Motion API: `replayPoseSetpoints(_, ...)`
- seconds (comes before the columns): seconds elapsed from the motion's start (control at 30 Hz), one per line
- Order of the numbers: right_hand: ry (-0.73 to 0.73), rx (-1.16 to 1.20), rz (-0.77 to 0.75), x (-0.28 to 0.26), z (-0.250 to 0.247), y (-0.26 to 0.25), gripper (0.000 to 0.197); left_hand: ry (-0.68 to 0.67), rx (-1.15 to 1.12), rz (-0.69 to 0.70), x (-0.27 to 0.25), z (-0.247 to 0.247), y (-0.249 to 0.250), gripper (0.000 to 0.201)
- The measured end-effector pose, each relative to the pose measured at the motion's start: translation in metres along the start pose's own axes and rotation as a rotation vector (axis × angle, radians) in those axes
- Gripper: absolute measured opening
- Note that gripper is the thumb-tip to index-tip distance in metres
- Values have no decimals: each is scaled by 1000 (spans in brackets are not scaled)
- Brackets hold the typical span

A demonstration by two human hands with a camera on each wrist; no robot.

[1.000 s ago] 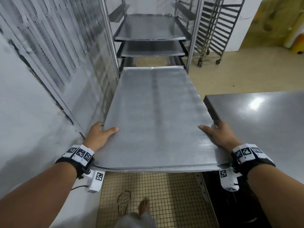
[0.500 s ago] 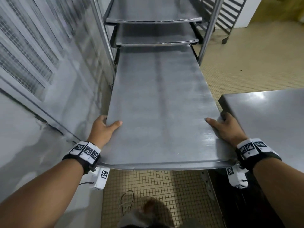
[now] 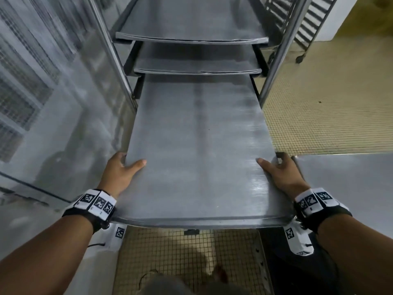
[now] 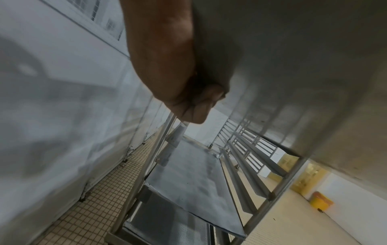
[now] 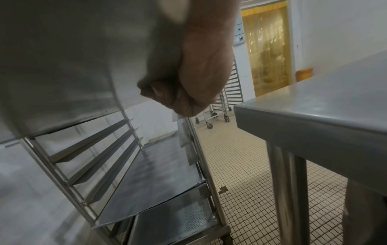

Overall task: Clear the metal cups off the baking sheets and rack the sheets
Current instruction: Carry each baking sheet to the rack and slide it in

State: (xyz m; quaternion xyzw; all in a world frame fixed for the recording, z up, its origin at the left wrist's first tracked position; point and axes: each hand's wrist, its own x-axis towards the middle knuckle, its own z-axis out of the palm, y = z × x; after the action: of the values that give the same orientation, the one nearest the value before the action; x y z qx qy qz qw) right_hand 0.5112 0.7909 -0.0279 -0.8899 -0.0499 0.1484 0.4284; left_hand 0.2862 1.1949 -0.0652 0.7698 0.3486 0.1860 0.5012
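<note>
A large bare metal baking sheet (image 3: 197, 150) is held level in front of me, its far end pushed between the uprights of the steel rack (image 3: 276, 60). My left hand (image 3: 122, 169) grips its left edge, thumb on top and fingers curled underneath (image 4: 201, 97). My right hand (image 3: 278, 169) grips the right edge the same way (image 5: 167, 94). Two more sheets (image 3: 191, 26) sit in slots above it. A lower sheet (image 4: 192, 179) lies in the rack beneath. No metal cups are in view.
A steel table (image 3: 348, 182) stands close on the right, its corner (image 5: 247, 112) near my right hand. A grey panelled wall (image 3: 53, 103) runs along the left. Another empty wheeled rack (image 3: 308, 24) stands at the back right on the tiled floor (image 3: 319, 113).
Both hands have carried the sheet forward, and its far end has gone from just outside the rack to in under the two racked sheets. The grips have not changed.
</note>
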Motion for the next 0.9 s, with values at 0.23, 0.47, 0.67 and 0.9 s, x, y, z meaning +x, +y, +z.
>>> replayPoseSetpoints(0.23, -21, -16, 16, 60, 12, -19, 77, 24, -17, -39, 57, 19, -1, 53)
replayPoseSetpoints(0.47, -16, 50, 48, 120, 37, -50, 67, -26, 22, 0, 141, 21, 7, 68)
replayPoseSetpoints(0.67, 36, 8, 70, 171, 50, -65, 77, -39, 20, 13, 204, 30, 15, 58)
replayPoseSetpoints(0.9, 32, 24, 0, 199, 51, -76, 53, -74, 52, 39, 234, 36, 24, 70)
